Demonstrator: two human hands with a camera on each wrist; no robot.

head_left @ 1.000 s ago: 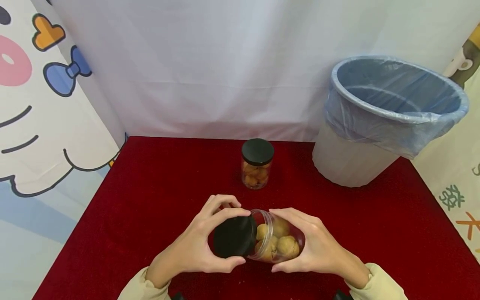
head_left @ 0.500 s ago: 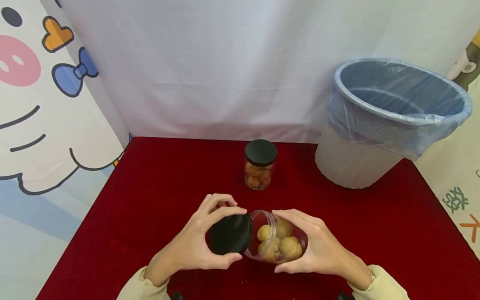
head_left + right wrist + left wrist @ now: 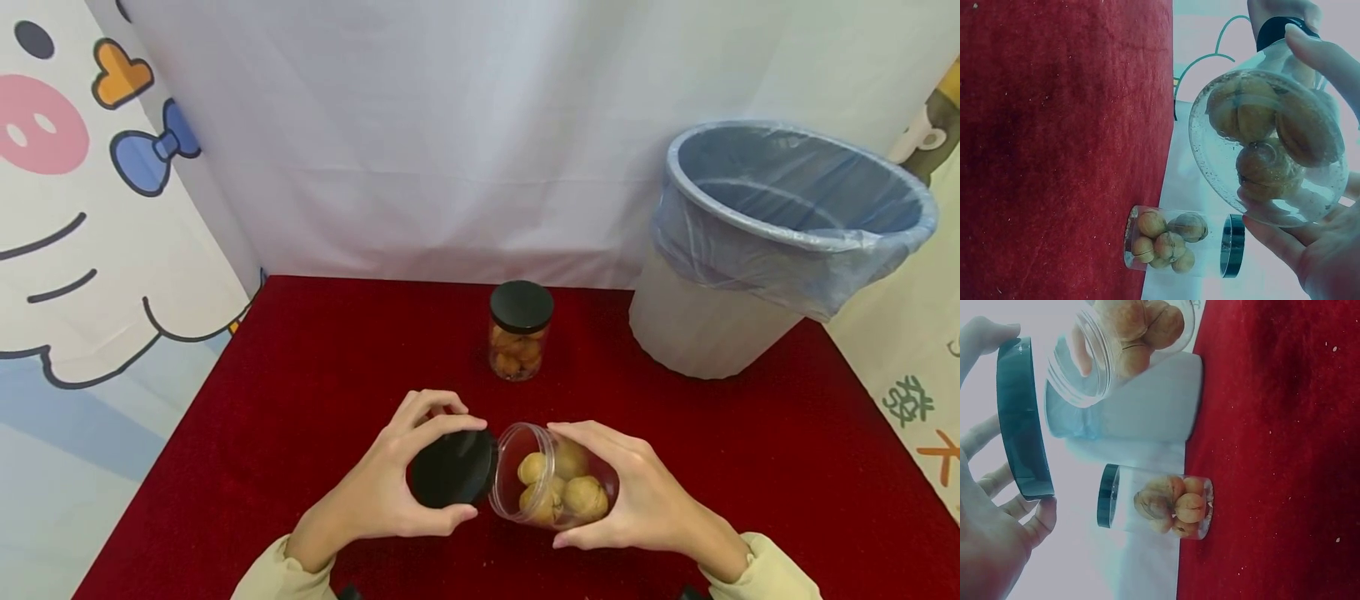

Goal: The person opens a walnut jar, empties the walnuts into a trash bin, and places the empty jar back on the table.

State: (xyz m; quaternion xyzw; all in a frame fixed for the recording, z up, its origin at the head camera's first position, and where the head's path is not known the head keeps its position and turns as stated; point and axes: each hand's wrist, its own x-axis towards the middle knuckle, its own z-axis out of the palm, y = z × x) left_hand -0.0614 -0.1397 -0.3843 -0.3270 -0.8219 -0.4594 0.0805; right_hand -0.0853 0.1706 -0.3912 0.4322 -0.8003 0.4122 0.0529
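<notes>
**Lid off, walnut jar in right hand, tilted toward the lid**

Jar (image 3: 550, 457) was held up over the red cloth (image 3: 337, 358) in front of the person, on its side at a slant, mouth toward the lid. Right hand (image 3: 637, 487) had it gripped round the base end, thumb on one side, fingers on the other. Left hand (image 3: 378, 487) pinched the black lid (image 3: 453, 468) by its edge, thumb opposite fingers. Left wrist view showed a gap between lid and rim: just beside, not seated.

Handling, my read: jar looked like thin clear plastic, light and smooth, fairly stiff but likely to flex if squeezed hard. Most of the weight was probably the walnuts (image 3: 585, 498), hard and round, so they could roll toward the mouth with more tilt. Best hold: the lower wall, wide and even, keeping fingers off the threaded neck. Lid looked rigid and light; its side band was the place to pinch, though the glossy finish could slip.

Second jar (image 3: 520, 337), lidded, stood upright on the cloth beyond the hands, well apart from both.
</notes>
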